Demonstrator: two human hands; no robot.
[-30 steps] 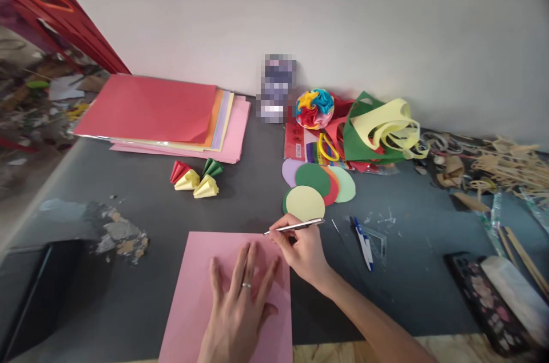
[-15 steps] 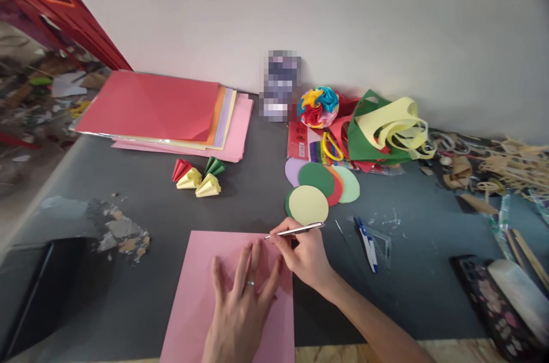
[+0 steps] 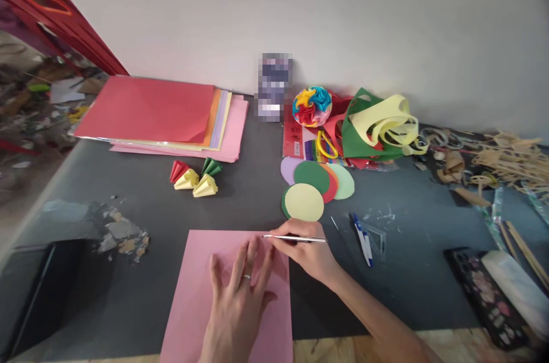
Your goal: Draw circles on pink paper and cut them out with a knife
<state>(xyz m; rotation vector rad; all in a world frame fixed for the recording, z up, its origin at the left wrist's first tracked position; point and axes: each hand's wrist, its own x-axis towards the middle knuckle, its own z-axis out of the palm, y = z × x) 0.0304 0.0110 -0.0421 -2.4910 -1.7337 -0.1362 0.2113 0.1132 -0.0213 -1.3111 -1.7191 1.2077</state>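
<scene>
Right hand [image 3: 311, 254]: grip clenched on thin metal tool [image 3: 295, 238], long axis level, tip leftward, seemingly touching pink sheet [image 3: 201, 288]'s far edge | left hand [image 3: 240, 306]: released, flat on sheet, tabletop [image 3: 240, 191] beneath

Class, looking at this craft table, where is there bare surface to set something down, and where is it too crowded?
Bare dark table lies between the folded paper cones and the stack of paper circles, and right of the blue pen. The back right is crowded with curled paper scraps and wooden sticks.
</scene>
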